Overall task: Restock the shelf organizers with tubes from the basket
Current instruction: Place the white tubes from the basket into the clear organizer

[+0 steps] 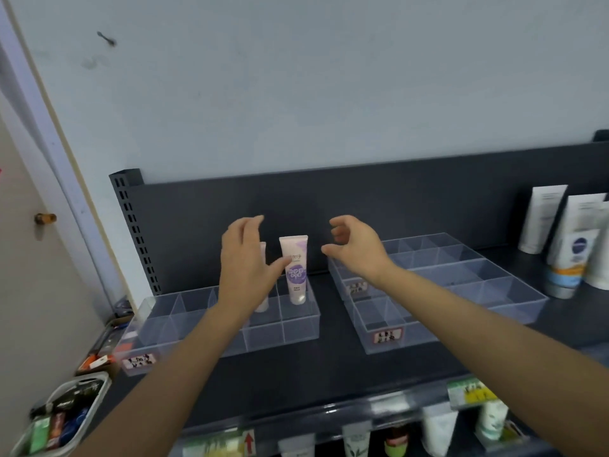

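**Both hands up at the left organizer, neither one holding a tube**

The left hand (245, 262) was raised over the left organizer (298, 329), its fingers (252, 225) stretched out and slightly spread, gripping nothing. Its thumb reached right up to the edge of the purple-labelled tube (295, 268), though whether it actually touched could not be told. That tube stood upright, cap down, in the back right compartment of the clear tray. A second tube (262, 303) stood in the next compartment to the left, mostly hidden behind the left hand.

The right hand (357, 250) hovered just right of the purple-labelled tube, apart from it. Its fingers were loosely curled with the thumb held out, and it was empty too. It hung above the near left corner of the right organizer (514, 306), another clear divided tray set beside the first on the dark shelf (329, 371).

Down at the lower left, well away from both hands, sat the basket (99, 394), with green, red, blue and dark products inside. At the far right of the shelf stood a cluster of white tubes (540, 219), upright against the back panel. More tubes showed on the lower shelf (438, 430) below.
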Demonstrator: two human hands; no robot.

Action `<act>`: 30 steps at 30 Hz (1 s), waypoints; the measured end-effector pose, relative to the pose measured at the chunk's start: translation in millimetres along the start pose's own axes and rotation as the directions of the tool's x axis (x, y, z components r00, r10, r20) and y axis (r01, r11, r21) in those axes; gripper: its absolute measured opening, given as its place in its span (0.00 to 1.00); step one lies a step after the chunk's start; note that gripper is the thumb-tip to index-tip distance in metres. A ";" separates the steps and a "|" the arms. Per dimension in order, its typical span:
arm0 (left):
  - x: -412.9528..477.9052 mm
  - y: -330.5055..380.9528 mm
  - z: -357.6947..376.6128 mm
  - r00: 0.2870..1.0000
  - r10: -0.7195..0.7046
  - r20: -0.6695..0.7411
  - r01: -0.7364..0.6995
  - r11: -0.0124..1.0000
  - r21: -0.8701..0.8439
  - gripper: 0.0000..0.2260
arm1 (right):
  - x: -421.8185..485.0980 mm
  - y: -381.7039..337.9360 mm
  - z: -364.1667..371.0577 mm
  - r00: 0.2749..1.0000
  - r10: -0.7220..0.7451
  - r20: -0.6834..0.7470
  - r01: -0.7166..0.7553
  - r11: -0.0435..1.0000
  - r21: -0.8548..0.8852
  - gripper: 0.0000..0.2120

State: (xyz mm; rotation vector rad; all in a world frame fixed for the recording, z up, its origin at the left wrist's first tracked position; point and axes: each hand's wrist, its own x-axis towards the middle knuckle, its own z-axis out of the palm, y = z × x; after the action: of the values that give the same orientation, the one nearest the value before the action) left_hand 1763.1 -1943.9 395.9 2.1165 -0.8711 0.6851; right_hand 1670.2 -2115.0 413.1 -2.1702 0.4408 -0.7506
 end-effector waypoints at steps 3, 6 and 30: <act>-12.8 38.8 9.1 0.990 0.135 0.047 -0.132 0.990 -0.047 0.30 | -23.1 8.3 -28.3 0.998 0.002 -0.071 -0.002 1.000 -0.004 0.20; -30.5 81.5 28.9 0.978 0.172 0.116 -0.153 0.976 -0.157 0.28 | -50.3 27.4 -65.7 0.994 -0.012 -0.110 0.001 0.995 -0.100 0.16; -282.0 347.8 274.6 0.310 0.556 0.771 -0.326 0.824 -0.463 0.13 | -392.4 328.1 -288.6 0.690 0.691 -0.215 -0.707 0.582 -0.401 0.12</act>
State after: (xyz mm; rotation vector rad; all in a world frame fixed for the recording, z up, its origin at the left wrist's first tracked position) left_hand 1375.8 -2231.4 188.0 1.9246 -2.0810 -0.4356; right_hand 1163.6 -2279.2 165.5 -2.1041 1.5320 -0.2271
